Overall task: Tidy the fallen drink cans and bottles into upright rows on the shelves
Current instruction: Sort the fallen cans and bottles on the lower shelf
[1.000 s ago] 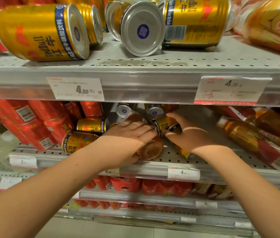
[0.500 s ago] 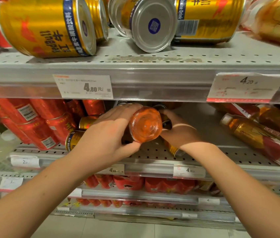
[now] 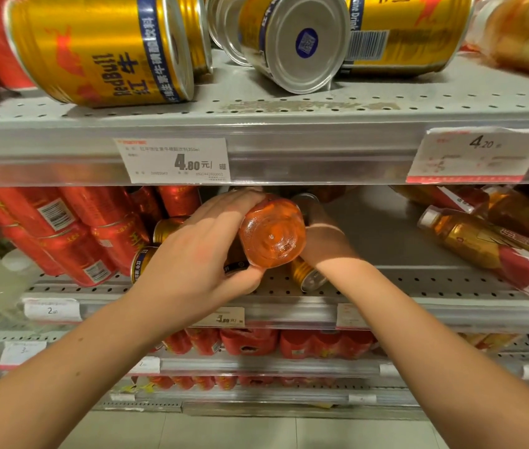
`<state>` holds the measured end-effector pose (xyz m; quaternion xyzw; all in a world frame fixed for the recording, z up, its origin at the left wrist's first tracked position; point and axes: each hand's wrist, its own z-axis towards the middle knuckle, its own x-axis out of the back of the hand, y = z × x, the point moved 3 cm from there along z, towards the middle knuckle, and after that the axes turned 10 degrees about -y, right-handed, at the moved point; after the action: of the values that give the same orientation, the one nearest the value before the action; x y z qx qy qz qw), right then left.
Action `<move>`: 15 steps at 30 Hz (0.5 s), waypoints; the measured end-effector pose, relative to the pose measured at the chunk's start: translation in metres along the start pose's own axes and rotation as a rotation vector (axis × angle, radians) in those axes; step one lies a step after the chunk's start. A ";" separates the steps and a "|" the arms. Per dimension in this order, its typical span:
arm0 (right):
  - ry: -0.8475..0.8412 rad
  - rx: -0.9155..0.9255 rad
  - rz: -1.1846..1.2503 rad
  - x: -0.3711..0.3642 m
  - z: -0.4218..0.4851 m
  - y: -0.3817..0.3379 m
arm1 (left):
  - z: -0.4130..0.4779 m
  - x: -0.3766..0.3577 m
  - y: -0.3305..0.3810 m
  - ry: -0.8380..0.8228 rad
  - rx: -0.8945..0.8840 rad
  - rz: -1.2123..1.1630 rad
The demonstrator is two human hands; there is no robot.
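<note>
Grey perforated shelving fills the view, 2 decks close up and more below. The upper shelf [image 3: 289,124] has a clear price rail along its front edge with a 4.80 tag [image 3: 175,160] and a 4.20 tag [image 3: 474,153]; fallen gold cans [image 3: 94,50] lie on their sides near its lip, 1 with its silver base turned outward.

On the middle shelf [image 3: 418,277] headroom under that rail is low; the left part is packed with red cans [image 3: 72,228] lying stacked; the right end holds amber bottles [image 3: 490,247] lying flat, 1 showing a white cap pointing left; between them and the hands lies a bare strip of deck, the open room on this level.

The left hand [image 3: 198,254] grips the orange bottle [image 3: 273,234], fingers curled over its upper side, thumb underneath. The bottle is held in the gap between the 2 decks, at the middle shelf's front edge, above the deck; its long axis runs front to back, round base facing the camera, neck pointing into the shelf and hidden. Small gold cans [image 3: 141,264] lie behind this hand.

The right hand [image 3: 324,244] reaches in just right of the bottle; its fingers are hidden behind the bottle, so I cannot tell its grip. A lone gold can [image 3: 308,277] lies on the deck under its wrist.

Lower shelves [image 3: 273,364] hold red packs [image 3: 289,343]; pale floor [image 3: 224,429] beneath.
</note>
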<state>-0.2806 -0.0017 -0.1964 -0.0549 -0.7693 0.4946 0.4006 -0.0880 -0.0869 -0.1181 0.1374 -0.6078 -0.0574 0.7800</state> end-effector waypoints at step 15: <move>0.051 -0.165 0.679 -0.023 -0.045 0.005 | 0.002 -0.001 -0.001 0.029 0.010 -0.027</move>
<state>-0.2364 0.0224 -0.2051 -0.3520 -0.7344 0.5342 0.2267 -0.0900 -0.0883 -0.1186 0.1501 -0.5947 -0.0628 0.7873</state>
